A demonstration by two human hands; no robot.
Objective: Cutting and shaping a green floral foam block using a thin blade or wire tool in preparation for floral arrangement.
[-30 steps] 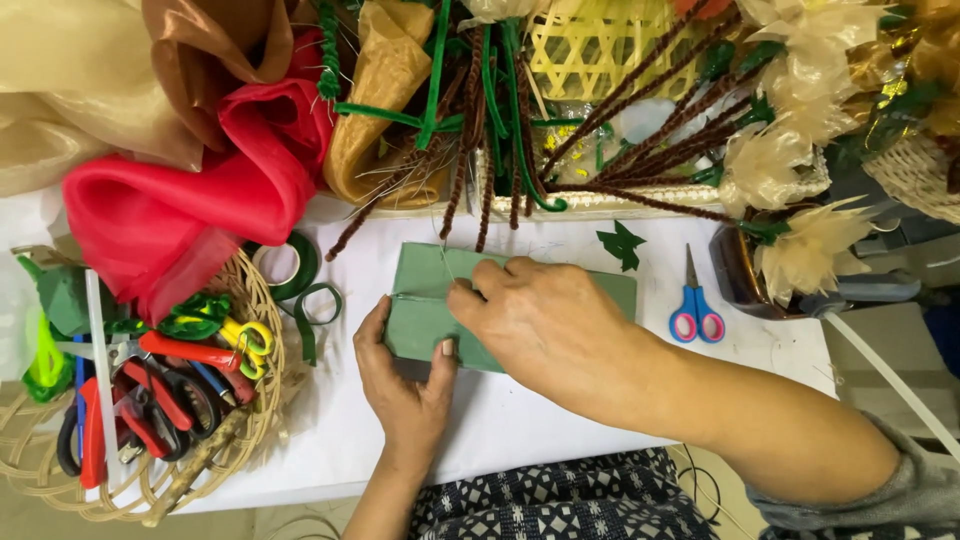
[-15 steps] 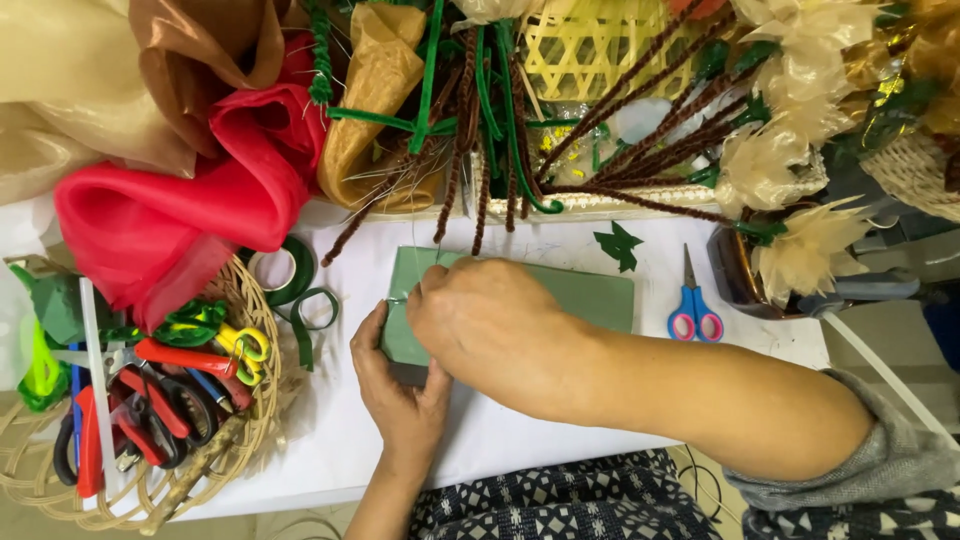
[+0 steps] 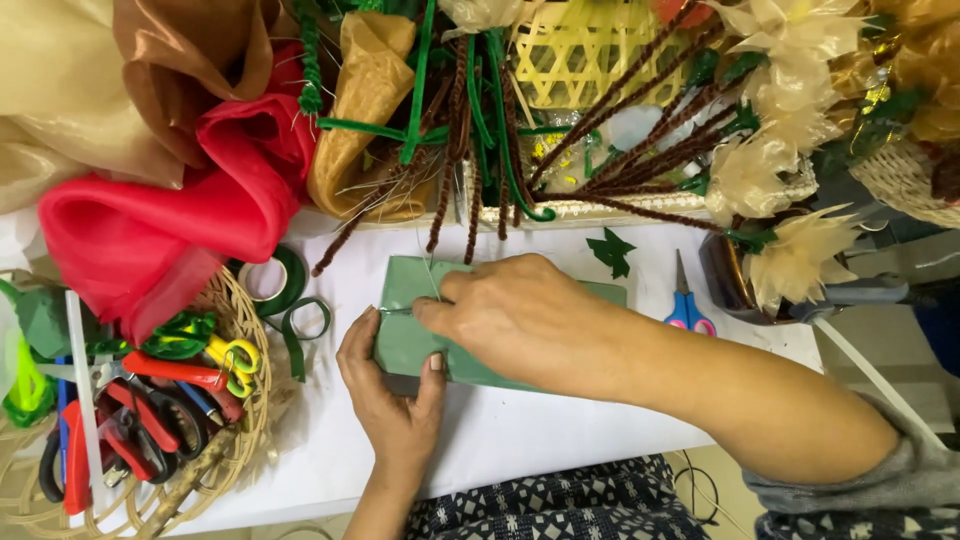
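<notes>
Head view, looking down: a green rectangular sheet is shown lying flat on the white desk, near its middle. The sheet's left edge is pinned by the left hand, whose fingers are spread and pressed on it, thumb on top. A thin wire is pinched between the fingertips of the right hand, which is laid across the sheet. Two rolls of green tape are seen just left of the sheet, beside a wicker basket filled with scissors. Blue-handled scissors are placed to the right, a green paper leaf near them.
</notes>
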